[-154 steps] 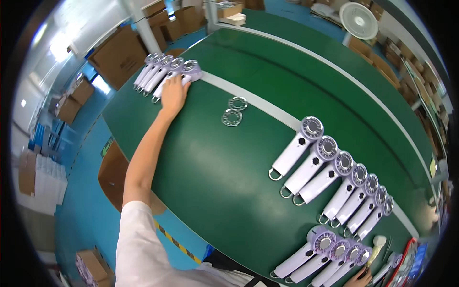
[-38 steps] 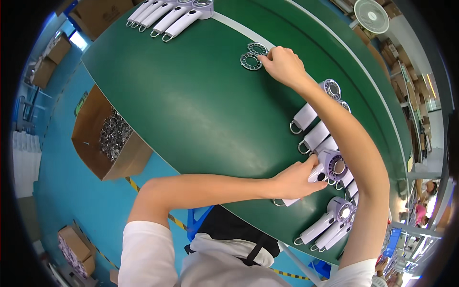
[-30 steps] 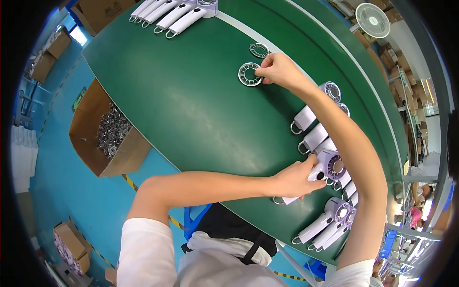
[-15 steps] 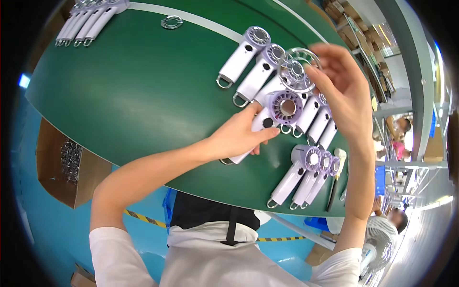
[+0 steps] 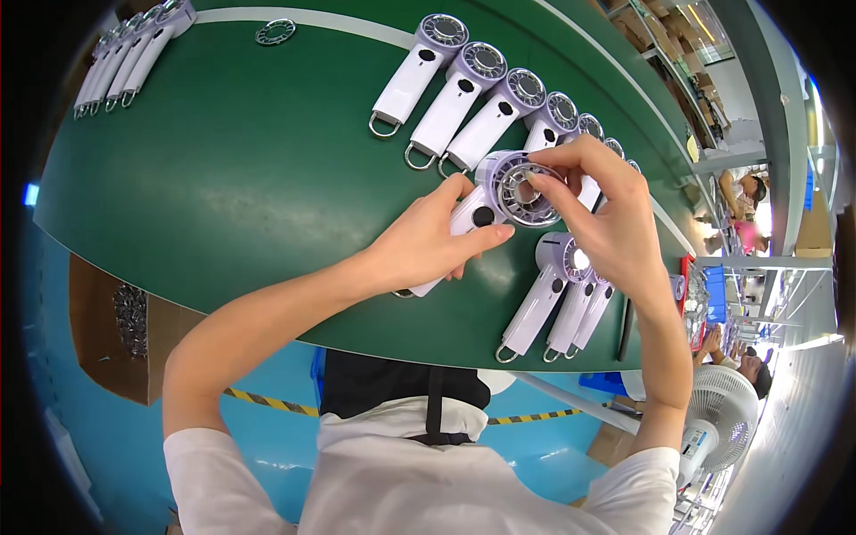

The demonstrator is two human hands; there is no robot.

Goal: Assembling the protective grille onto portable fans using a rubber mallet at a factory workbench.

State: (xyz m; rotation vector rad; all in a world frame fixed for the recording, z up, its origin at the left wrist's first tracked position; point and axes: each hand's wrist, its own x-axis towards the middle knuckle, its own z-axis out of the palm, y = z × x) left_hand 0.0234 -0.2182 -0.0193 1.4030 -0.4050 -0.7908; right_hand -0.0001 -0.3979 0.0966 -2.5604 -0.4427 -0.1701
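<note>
My left hand point(image 5: 426, 234) is closed around the white handle of a handheld fan point(image 5: 465, 212), its thumb lying below the black button. The fan's lilac head points up and to the right. My right hand point(image 5: 611, 209) pinches a silver ring-shaped grille point(image 5: 526, 207) between thumb and fingers, right over the face of that head; whether it is fully seated I cannot tell. Behind both hands runs a slanting row of white-and-lilac handheld fans point(image 5: 456, 114) with silver grilles. Nearer, beside my right forearm, lies a smaller group of handheld fans point(image 5: 533, 321).
On the green table point(image 5: 241, 178), a loose silver grille point(image 5: 275, 32) lies at the far left, near more handheld fans point(image 5: 147, 62). A cardboard box point(image 5: 169, 348) with shiny parts stands below the left edge. A dark rod point(image 5: 626, 332) and a floor fan point(image 5: 727, 406) are at right.
My right hand has brought the grille down and left, from above the row of fans onto the held fan's head. My left hand still grips the handle.
</note>
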